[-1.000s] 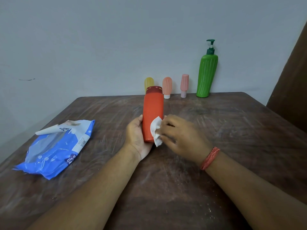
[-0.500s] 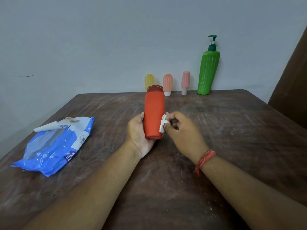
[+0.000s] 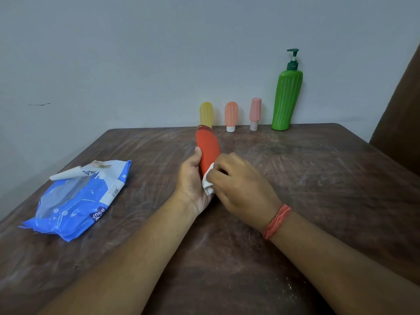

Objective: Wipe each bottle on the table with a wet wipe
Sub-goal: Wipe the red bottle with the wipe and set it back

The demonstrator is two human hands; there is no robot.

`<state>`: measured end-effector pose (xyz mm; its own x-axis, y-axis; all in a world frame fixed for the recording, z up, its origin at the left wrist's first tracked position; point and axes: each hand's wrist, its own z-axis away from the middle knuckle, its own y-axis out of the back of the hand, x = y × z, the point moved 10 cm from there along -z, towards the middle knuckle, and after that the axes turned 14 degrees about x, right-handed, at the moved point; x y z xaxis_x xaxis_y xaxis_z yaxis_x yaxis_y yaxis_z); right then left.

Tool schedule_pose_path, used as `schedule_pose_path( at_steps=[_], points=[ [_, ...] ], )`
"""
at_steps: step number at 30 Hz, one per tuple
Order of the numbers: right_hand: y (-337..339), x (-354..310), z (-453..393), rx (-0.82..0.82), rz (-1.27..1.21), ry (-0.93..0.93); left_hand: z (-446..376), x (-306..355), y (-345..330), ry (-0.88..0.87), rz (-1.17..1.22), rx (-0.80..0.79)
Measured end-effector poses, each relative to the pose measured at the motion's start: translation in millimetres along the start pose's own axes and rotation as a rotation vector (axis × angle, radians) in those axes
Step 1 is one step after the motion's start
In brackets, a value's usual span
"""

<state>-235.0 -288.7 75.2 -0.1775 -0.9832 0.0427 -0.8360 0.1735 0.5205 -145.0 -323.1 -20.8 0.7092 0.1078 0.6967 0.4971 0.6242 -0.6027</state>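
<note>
Both my forearms reach forward from the bottom of the view and meet near the middle of the desk point(image 3: 295, 178). My left hand point(image 3: 193, 178) lies palm up and turned slightly inward, thumb pointing away from me along the side of the orange bottle point(image 3: 208, 148), which rests tilted in my curled fingers. My right hand point(image 3: 238, 180) is palm down, knuckles up, fingers bent and pinching a white wipe point(image 3: 208, 184) against the lower part of that bottle. The two hands touch there. A red thread band point(image 3: 276, 221) circles my right wrist.
</note>
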Motion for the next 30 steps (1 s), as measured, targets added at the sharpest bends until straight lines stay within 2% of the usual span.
schedule_pose_path(
  at_steps=[3,8,14,19,26,30],
  points=[
    [8,3,0,0.033,0.041,0.05,2,5,-4,-0.035,0.015,0.003],
    [15,24,3,0.026,0.037,-0.033,2,21,-4,-0.1,0.152,0.036],
    [16,11,-4,0.067,0.033,-0.001,7,5,-8,-0.014,0.091,0.025],
    [16,25,1,0.034,0.078,-0.038,5,22,-2,-0.118,0.155,0.066],
    [18,12,-4,0.102,0.027,-0.001,5,4,-10,-0.045,0.085,0.01],
    [18,25,-1,0.073,0.06,-0.035,2,17,-6,-0.126,0.102,0.034]
  ],
)
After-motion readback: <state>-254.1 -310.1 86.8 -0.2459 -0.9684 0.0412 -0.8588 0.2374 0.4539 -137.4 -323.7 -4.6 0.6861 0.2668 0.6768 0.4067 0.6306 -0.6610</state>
